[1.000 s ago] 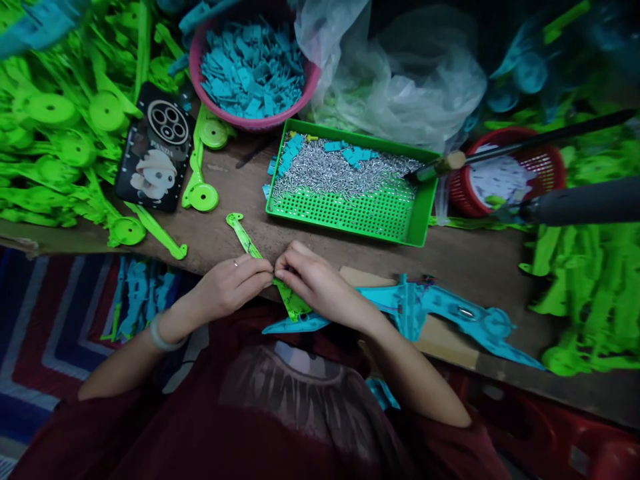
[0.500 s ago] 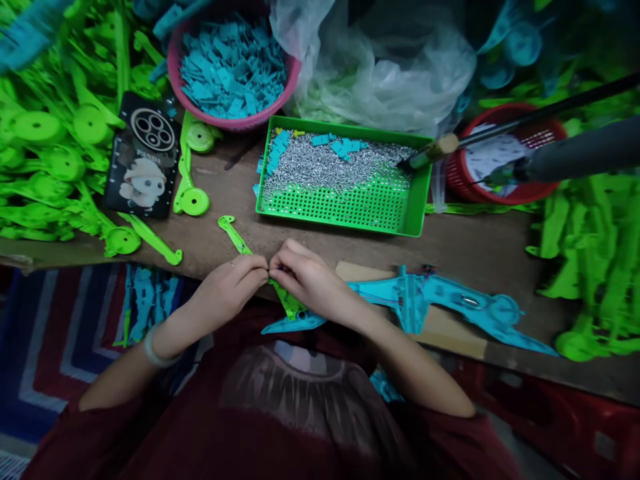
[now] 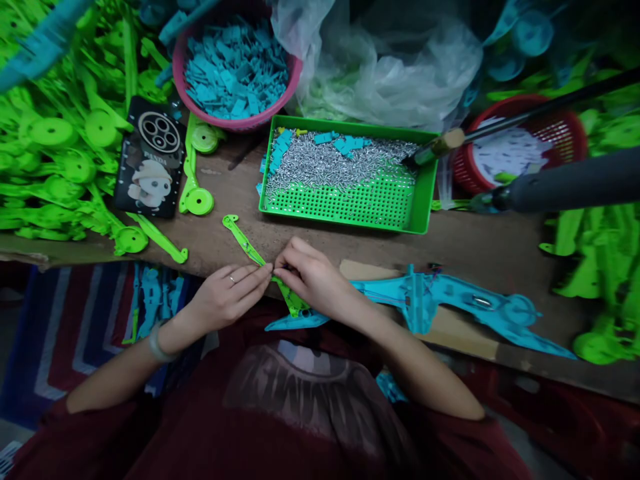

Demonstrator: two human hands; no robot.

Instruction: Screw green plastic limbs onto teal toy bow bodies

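Note:
My left hand (image 3: pixel 235 293) and my right hand (image 3: pixel 313 273) meet fingertip to fingertip over a narrow green plastic piece (image 3: pixel 245 243) at the table's front edge. Both are closed in a pinch; whatever lies between the fingertips is too small to make out. The green piece slants under the fingers, and its lower end rests on a long blue plastic half-shell (image 3: pixel 450 293). That shell stretches to the right beneath my right forearm, with thin wires and a small metal part in its hollow.
Beyond my hands lies a green tray (image 3: pixel 345 223) of small screws and blue pieces. A pink basin (image 3: pixel 240 123) holds blue parts. At left are a phone (image 3: pixel 150 160) and piled green parts (image 3: pixel 55 167). A dark tool (image 3: pixel 575 183) juts in from the right near a red basket (image 3: pixel 465 173).
The left fingers have straightened somewhat and lie flatter along the green piece. My right hand keeps its pinch. The whole view has shifted slightly.

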